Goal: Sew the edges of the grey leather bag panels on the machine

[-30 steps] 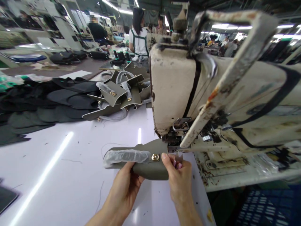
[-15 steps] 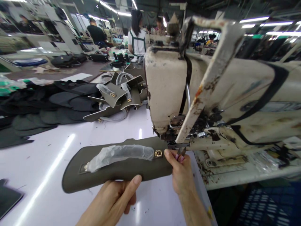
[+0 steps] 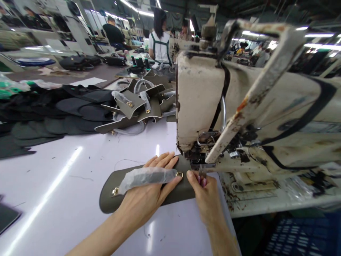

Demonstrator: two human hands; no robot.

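Note:
A dark olive bag panel lies on the white table, its right end up at the needle area of the sewing machine. Its handle is wrapped in clear plastic and fixed with gold hardware. My left hand lies flat on the panel, fingers stretched out beneath the handle, thumb near the right-hand hardware. At the panel's right end, my right hand has its thumb on top of the edge. Small thread snips with pink handles are tucked in its closed fingers. The fingers under the panel are hidden.
Similar panels with wrapped handles are heaped behind. Black cut pieces are piled at the left. A dark piece lies at the left table edge. A blue crate stands low at the right. Other people work in the background.
My left hand has moved from the panel's front edge onto its top, under the handle. The panel has flattened onto the table, its left end shifted right. My right hand stays at the right end.

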